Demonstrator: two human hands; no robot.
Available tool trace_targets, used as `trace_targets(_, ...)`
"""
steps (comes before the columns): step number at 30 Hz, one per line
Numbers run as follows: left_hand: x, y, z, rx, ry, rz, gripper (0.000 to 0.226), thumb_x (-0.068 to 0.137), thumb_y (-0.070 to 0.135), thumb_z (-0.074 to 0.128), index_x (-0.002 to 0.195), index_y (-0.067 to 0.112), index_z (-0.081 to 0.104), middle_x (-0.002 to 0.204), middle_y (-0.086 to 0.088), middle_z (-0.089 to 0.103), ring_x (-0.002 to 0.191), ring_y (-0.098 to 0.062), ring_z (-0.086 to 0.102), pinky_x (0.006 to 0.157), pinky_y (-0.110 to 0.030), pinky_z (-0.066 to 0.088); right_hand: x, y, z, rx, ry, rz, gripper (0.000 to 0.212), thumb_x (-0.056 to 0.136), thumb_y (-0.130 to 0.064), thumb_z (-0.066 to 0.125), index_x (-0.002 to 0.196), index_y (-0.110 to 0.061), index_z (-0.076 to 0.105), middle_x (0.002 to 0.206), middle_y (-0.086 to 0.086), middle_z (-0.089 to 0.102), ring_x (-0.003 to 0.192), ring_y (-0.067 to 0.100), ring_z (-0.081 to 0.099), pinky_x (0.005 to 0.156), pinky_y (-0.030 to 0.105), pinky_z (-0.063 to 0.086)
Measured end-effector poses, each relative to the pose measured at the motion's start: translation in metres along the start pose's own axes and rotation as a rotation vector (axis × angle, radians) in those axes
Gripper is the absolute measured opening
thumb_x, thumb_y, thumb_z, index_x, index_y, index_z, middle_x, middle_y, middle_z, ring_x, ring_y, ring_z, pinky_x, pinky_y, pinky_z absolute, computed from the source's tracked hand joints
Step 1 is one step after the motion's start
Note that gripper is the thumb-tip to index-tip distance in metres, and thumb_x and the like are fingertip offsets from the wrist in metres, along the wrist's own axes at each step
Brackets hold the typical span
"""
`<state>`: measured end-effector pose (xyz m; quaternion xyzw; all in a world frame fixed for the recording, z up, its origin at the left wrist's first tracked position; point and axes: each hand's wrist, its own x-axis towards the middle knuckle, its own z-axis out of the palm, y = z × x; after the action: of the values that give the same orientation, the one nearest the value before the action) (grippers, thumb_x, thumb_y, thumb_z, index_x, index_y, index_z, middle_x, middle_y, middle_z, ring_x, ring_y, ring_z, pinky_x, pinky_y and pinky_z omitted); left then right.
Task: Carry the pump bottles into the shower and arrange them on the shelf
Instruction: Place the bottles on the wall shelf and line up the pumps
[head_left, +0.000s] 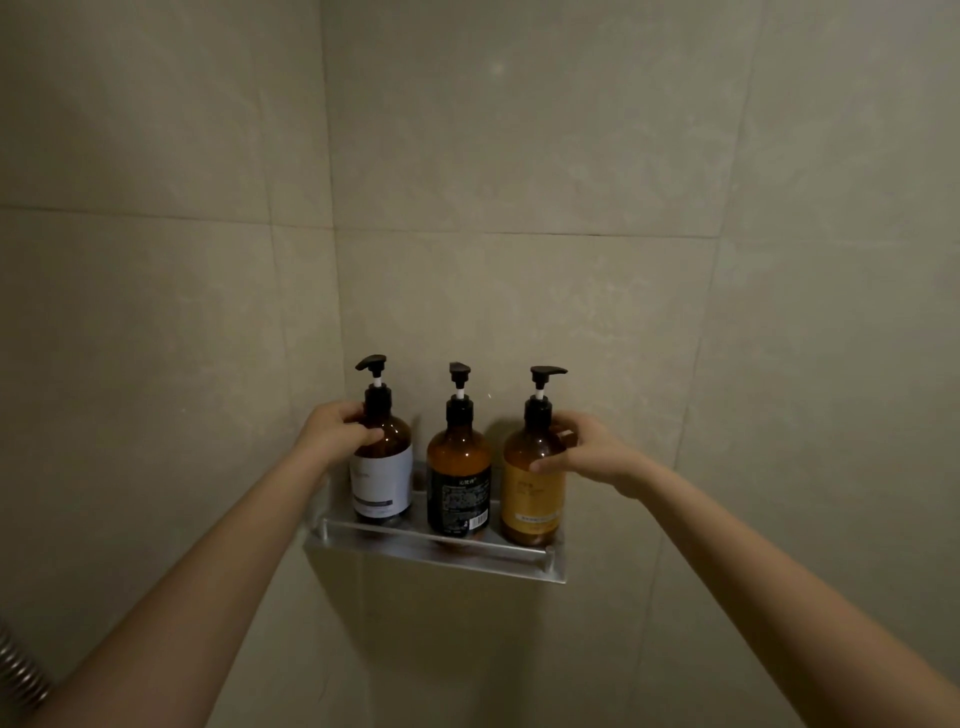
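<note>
Three pump bottles (384, 483) (459, 467) (530, 493), one shelf (436, 552), two hands (335, 434) (589, 453), one metal hose (21, 670)

Dim, flat greenish-grey light; source out of view. Soft shadows on wall (597, 322) behind bottles (459, 467) and below shelf (436, 552). Faint glints on glass. Overall slightly soft, grainy; tile lines (156, 214) bend toward edges.

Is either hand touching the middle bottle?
No, the left hand grips the white-label bottle and the right hand the yellow-label bottle.
</note>
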<state>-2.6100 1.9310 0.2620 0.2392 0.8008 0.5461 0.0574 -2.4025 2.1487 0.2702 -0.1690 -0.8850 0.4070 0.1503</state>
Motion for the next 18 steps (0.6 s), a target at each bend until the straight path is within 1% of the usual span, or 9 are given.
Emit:
trace_targets(2,0.002,-0.003,0.000,-0.020,0.001,-0.010,0.052,0.078,0.000,0.067,0.128,0.002,0.054,0.130,-0.019,0.057,0.120,-0.031,0.052,0.102,-0.036,0.040,0.000,0.001,0.000,0.002,0.002,-0.006,0.065,0.074,-0.010,0.076,0.132,-0.012,0.049,0.123,0.006,0.058,0.111,0.022,0.055,0.092,0.033,0.047)
trace_targets(4,0.002,-0.006,0.000,-0.039,0.013,-0.014,0.053,0.075,0.001,0.070,0.127,0.003,0.055,0.129,-0.018,0.058,0.118,-0.030,0.053,0.095,-0.031,0.040,0.001,0.002,0.001,0.010,-0.001,-0.015,0.062,0.074,-0.010,0.076,0.130,-0.014,0.051,0.119,0.004,0.059,0.108,0.020,0.056,0.089,0.031,0.047)
trace_targets(7,0.003,-0.011,-0.001,-0.069,0.043,-0.022,0.058,0.069,0.005,0.077,0.124,0.003,0.057,0.125,-0.017,0.061,0.113,-0.027,0.057,0.091,-0.030,0.041,0.001,0.001,0.001,0.020,-0.013,-0.023,0.058,0.074,-0.010,0.075,0.127,-0.017,0.052,0.106,-0.007,0.058,0.095,0.009,0.056,0.075,0.020,0.046)
trace_targets(9,0.003,-0.013,-0.001,-0.083,0.069,-0.024,0.060,0.066,0.008,0.080,0.122,0.004,0.059,0.122,-0.017,0.063,0.107,-0.025,0.058,0.090,-0.031,0.042,0.000,0.001,0.000,0.027,-0.020,-0.024,0.058,0.074,-0.011,0.076,0.127,-0.018,0.052,0.102,-0.010,0.057,0.092,0.006,0.054,0.069,0.014,0.043)
trace_targets(12,0.003,-0.014,-0.001,-0.085,0.082,-0.019,0.060,0.064,0.010,0.081,0.120,0.004,0.060,0.122,-0.016,0.063,0.105,-0.024,0.059,0.090,-0.032,0.043,0.000,0.002,0.001,0.033,-0.020,-0.032,0.059,0.075,-0.011,0.076,0.127,-0.019,0.052,0.110,-0.004,0.057,0.100,0.013,0.054,0.070,0.015,0.043)
trace_targets(15,-0.006,-0.011,0.001,-0.072,0.079,0.012,0.064,0.067,0.019,0.080,0.125,0.007,0.057,0.126,-0.015,0.060,0.107,-0.023,0.058,0.092,-0.034,0.045,0.000,0.003,0.001,0.044,-0.010,-0.039,0.060,0.074,-0.011,0.076,0.129,-0.017,0.052,0.118,0.001,0.058,0.107,0.018,0.054,0.084,0.025,0.047)
trace_targets(16,-0.014,-0.009,0.001,-0.045,0.146,0.026,0.065,0.068,0.030,0.079,0.126,0.012,0.056,0.126,-0.011,0.061,0.108,-0.023,0.058,0.090,-0.036,0.046,0.000,0.002,0.001,0.045,-0.010,-0.040,0.061,0.074,-0.011,0.076,0.130,-0.017,0.051,0.120,0.002,0.058,0.109,0.019,0.054,0.089,0.029,0.046)
trace_targets(17,-0.025,-0.006,0.002,0.005,0.267,0.038,0.061,0.068,0.043,0.073,0.123,0.020,0.058,0.120,-0.007,0.063,0.105,-0.022,0.060,0.085,-0.036,0.048,0.000,0.002,0.001,0.045,-0.011,-0.040,0.062,0.074,-0.011,0.076,0.131,-0.017,0.051,0.121,0.003,0.058,0.111,0.020,0.054,0.092,0.032,0.046)
trace_targets(18,-0.038,-0.002,0.004,0.057,0.422,0.069,0.053,0.067,0.052,0.066,0.114,0.027,0.061,0.110,-0.001,0.066,0.097,-0.019,0.063,0.075,-0.032,0.049,0.000,0.003,0.000,0.045,-0.013,-0.042,0.062,0.074,-0.011,0.076,0.131,-0.017,0.051,0.121,0.003,0.058,0.111,0.020,0.054,0.093,0.033,0.046)
